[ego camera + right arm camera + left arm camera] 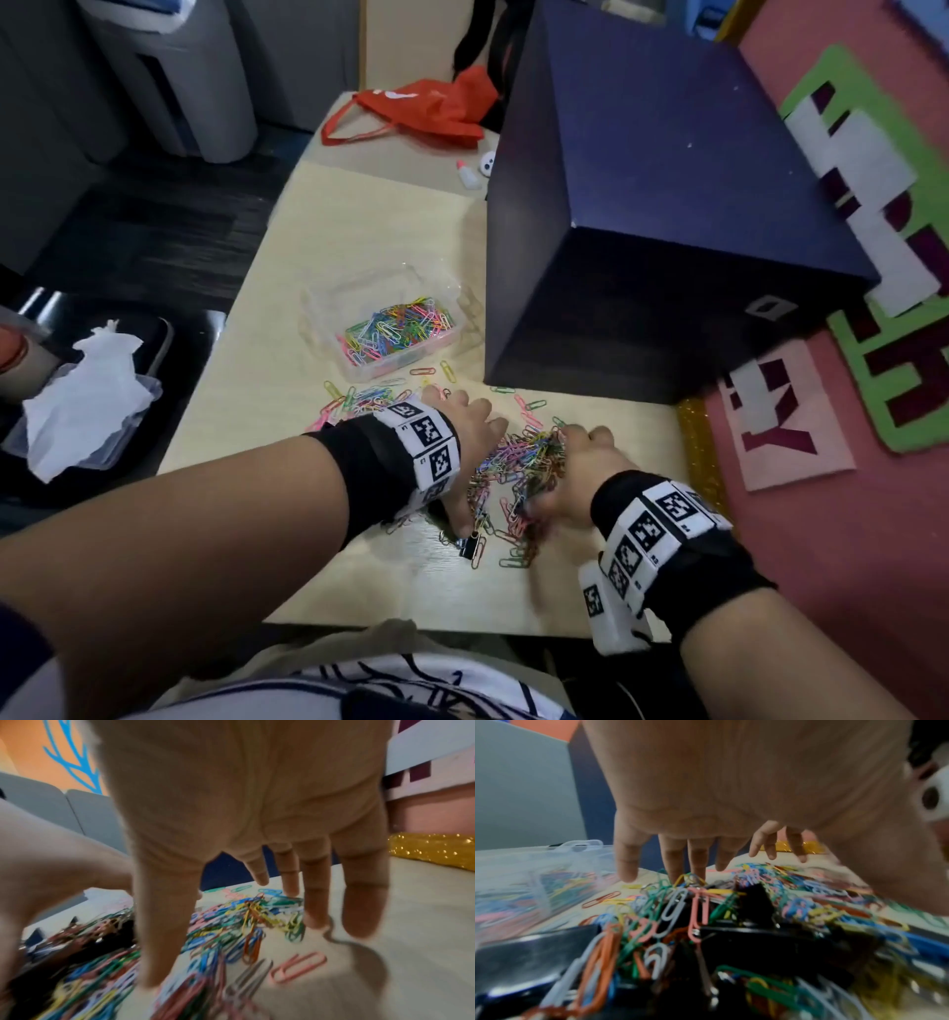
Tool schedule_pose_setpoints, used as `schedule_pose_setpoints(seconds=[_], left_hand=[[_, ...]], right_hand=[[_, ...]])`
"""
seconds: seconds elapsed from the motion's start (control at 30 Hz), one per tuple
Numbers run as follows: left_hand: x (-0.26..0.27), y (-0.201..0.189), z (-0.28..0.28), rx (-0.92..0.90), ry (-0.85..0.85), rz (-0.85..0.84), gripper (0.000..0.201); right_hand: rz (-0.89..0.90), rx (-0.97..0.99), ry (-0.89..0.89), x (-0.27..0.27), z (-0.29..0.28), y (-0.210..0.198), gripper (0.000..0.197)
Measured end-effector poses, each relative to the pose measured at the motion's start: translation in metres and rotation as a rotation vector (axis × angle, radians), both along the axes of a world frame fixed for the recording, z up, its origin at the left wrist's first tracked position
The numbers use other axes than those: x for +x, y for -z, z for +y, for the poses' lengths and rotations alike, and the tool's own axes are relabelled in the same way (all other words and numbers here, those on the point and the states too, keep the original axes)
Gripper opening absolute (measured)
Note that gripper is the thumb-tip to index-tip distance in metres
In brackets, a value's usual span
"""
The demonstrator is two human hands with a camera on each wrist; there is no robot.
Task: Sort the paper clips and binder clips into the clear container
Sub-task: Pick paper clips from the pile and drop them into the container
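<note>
A heap of coloured paper clips lies on the pale table between my two hands. My left hand rests on the heap's left side with fingers straight and spread, their tips touching the clips. My right hand lies flat and spread on the heap's right side. Black binder clips sit mixed into the pile, and one lies at its near edge. The clear container, partly filled with paper clips, stands just beyond the left hand.
A big dark blue box fills the table's right back, close behind the heap. Loose clips are scattered before the container. A red bag and a small glue bottle lie far back. A gold glitter strip edges the table's right side.
</note>
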State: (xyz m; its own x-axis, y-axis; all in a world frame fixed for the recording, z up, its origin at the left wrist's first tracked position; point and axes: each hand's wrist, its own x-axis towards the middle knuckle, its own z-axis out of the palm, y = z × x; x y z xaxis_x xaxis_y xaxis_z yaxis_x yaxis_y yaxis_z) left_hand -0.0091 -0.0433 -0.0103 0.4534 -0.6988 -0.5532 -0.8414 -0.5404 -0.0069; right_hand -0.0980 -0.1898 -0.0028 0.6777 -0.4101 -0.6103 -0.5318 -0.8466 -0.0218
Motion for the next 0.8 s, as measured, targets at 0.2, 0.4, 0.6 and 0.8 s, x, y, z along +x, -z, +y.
schedule_pose_setpoints(seconds=[0.2, 0.4, 0.6, 0.8], left_hand=[[-0.011, 0.008, -0.005, 0.052, -0.047, -0.042, 0.11], [-0.01, 0.005, -0.012, -0.038, -0.13, -0.056, 0.064], [-0.003, 0.008, -0.014, -0.067, -0.126, -0.041, 0.046], [0.001, 0.007, -0.016, -0.142, -0.109, -0.049, 0.026]], right_hand=[[0.081, 0.011, -0.052, -0.02, 0.019, 0.014, 0.136], [-0.218, 0.058, 0.012, -0.005, 0.01, 0.024, 0.088], [-0.202, 0.116, -0.193, -0.002, 0.001, 0.026, 0.074], [-0.296, 0.139, -0.115, -0.004, 0.003, 0.032, 0.038]])
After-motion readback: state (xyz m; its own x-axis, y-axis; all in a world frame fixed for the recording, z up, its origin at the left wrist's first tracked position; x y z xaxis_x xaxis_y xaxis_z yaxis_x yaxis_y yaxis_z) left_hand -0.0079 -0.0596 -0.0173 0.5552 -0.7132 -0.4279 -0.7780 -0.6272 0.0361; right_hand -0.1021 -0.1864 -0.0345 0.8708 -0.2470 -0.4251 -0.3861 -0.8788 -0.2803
